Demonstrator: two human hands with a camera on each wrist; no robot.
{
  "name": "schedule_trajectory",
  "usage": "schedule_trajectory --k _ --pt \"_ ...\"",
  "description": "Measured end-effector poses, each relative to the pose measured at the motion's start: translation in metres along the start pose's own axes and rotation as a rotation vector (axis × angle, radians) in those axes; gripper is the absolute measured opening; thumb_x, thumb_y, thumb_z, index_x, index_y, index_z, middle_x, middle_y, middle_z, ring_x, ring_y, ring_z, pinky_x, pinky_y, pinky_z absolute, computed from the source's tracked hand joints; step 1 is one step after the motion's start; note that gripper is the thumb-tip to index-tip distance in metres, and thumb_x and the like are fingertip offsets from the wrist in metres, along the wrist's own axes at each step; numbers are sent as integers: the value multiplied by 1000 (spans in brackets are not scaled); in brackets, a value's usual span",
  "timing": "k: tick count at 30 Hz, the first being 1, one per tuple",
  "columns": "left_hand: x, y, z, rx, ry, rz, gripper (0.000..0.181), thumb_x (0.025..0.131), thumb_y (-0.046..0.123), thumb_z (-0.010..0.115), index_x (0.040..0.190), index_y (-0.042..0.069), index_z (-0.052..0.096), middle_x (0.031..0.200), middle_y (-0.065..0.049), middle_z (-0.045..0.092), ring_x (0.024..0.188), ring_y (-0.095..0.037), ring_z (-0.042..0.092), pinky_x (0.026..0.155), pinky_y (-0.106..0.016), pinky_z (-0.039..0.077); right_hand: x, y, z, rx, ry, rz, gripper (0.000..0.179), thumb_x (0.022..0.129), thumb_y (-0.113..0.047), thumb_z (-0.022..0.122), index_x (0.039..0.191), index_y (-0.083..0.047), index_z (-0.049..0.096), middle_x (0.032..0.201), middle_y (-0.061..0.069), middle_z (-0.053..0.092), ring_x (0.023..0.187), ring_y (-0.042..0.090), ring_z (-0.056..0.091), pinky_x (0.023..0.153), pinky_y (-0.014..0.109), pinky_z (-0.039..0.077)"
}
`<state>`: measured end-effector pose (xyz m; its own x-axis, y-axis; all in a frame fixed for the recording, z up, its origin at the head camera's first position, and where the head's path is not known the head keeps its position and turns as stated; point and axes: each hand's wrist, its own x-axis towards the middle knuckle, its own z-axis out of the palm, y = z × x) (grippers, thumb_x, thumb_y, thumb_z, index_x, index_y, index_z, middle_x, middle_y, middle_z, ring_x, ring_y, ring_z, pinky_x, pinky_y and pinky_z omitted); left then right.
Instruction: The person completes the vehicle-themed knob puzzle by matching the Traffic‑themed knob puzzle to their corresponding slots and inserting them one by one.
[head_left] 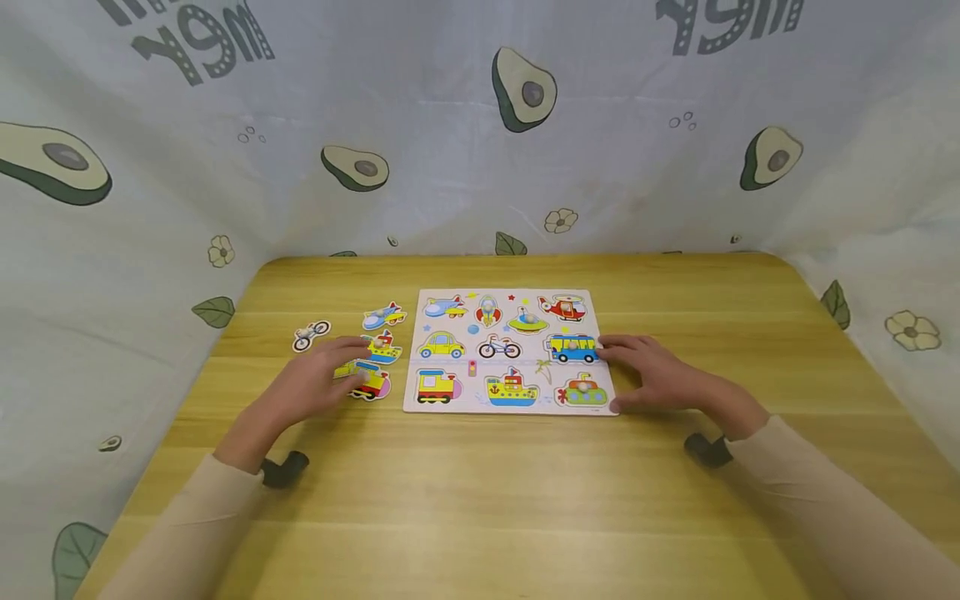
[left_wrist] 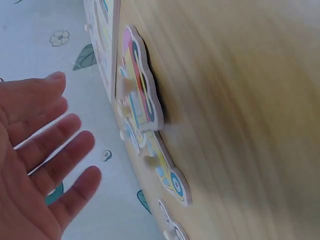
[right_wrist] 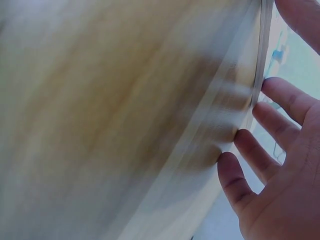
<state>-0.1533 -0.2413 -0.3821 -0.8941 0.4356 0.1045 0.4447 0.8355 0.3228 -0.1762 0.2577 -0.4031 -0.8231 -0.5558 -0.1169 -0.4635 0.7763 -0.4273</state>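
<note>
A wooden puzzle board with vehicle pictures lies on the table. Knobs show on its helicopter, rocket, flying saucer, bus and submarine pieces. My right hand touches the board's right edge, fingers spread. Left of the board, my left hand is over loose knobbed pieces, holding none; the left wrist view shows its fingers extended. Those pieces are a train, a yellow car partly hidden by the hand, a boat, an airplane and a bicycle.
The wooden table extends in front of the board and to both sides. A pale cloth printed with avocados and leaves hangs behind and beside it. Dark wrist-worn fittings sit at both sleeves.
</note>
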Motion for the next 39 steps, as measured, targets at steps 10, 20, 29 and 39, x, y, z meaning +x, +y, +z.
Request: schedule_trajectory --k 10,20,29,39 --pt "44 -24 4 -78 -22 -11 32 90 10 70 121 3 70 127 -18 67 123 -40 59 106 -56 46 -2 2 4 -12 -5 10 85 77 -42 83 143 -1 50 153 22 39 137 48 33 109 69 30" --pt "68 -31 16 -67 -131 33 27 90 13 70 115 4 73 114 -15 69 106 -32 64 96 -51 51 -2 3 3 -5 -2 12 85 77 -41 83 143 0 50 153 22 39 137 48 32 110 68 30" --pt "68 -34 23 -118 -122 -18 21 89 11 71 108 4 76 112 -15 66 104 -32 61 93 -50 51 -1 1 2 -13 -1 8 86 76 -42 83 144 0 49 154 22 39 137 47 32 109 68 31" --pt "65 -38 23 -237 -106 -200 16 93 12 67 104 5 76 121 -16 61 115 -35 56 102 -53 47 0 1 -1 -2 0 -4 86 77 -41 83 144 0 49 153 22 39 137 47 32 109 68 30"
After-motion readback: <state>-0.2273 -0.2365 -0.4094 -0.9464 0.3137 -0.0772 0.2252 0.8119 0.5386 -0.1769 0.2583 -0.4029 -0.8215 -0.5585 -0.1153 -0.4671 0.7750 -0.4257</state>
